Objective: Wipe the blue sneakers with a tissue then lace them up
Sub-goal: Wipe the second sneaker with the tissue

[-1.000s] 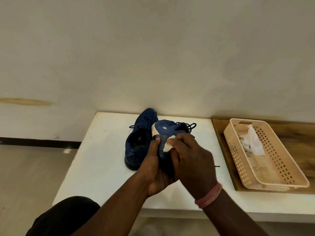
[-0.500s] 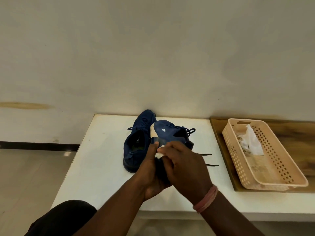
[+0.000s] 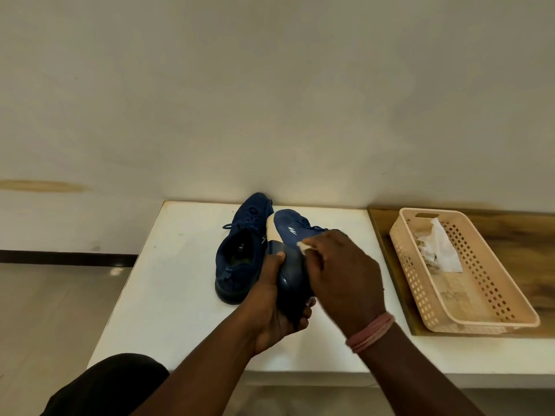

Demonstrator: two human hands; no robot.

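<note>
- Wiping carried on: your right hand (image 3: 345, 271) slid its small white tissue wad (image 3: 304, 247) from the sole edge, where it sat half a second earlier, up onto the side panel of the held blue mesh sneaker with the white sole (image 3: 288, 235).
- Your right fingers were curled, pinching the wad against the fabric.
- Your left hand (image 3: 274, 298) gripped the heel end from below, thumb on the sole, toe pointing to 12 o'clock, above the white tabletop (image 3: 168, 280).
- I judged the wiping step unfinished; lacing had not begun.
- The second blue sneaker (image 3: 240, 256) lay upright just at 9 o'clock of the held one, touching or nearly so.
- At 3 o'clock, the beige perforated plastic basket (image 3: 492, 298) with spare tissue sat apart, on a wooden tray (image 3: 540, 265).
- Bare tabletop ran toward 9 o'clock and its near edge lay at 6 o'clock.
</note>
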